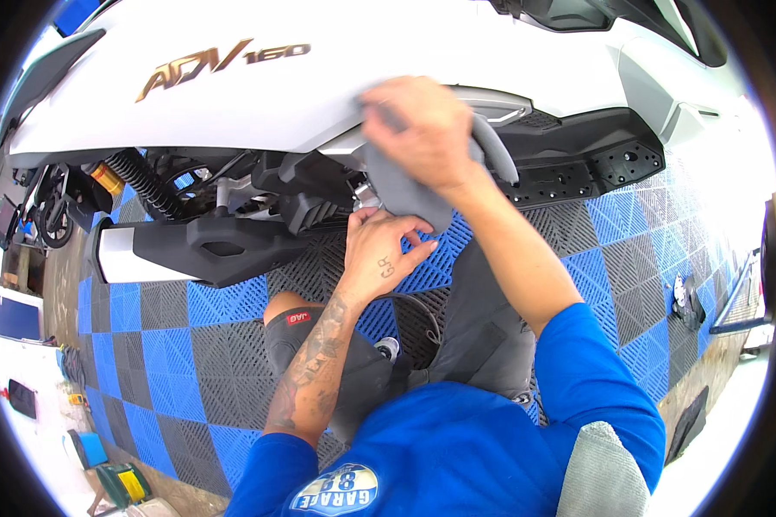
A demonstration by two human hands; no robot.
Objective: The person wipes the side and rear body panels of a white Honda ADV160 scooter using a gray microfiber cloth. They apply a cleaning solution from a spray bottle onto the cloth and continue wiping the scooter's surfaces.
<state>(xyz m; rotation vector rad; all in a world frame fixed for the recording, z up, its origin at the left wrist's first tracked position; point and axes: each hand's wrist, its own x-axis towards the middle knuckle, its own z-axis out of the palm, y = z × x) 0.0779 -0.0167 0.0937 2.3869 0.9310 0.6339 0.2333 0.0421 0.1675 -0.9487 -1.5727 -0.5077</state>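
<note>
Before me stands a white scooter with a gold model badge on its side panel. My right hand, blurred, is closed on a grey cloth at the lower edge of this panel. The cloth hangs down beneath the palm. Lower down, my left hand rests its upper fingertips by a silver metal part under the bodywork. Its thumb and forefinger are curved apart near the cloth's bottom edge, with nothing visible between them. The cloth hides part of the scooter behind it.
Left of my hands are the exhaust muffler and a shock absorber spring. A black footboard runs to the right. Blue and grey grid tiles cover the floor. A grey towel lies over my right shoulder. Black parts lie at right.
</note>
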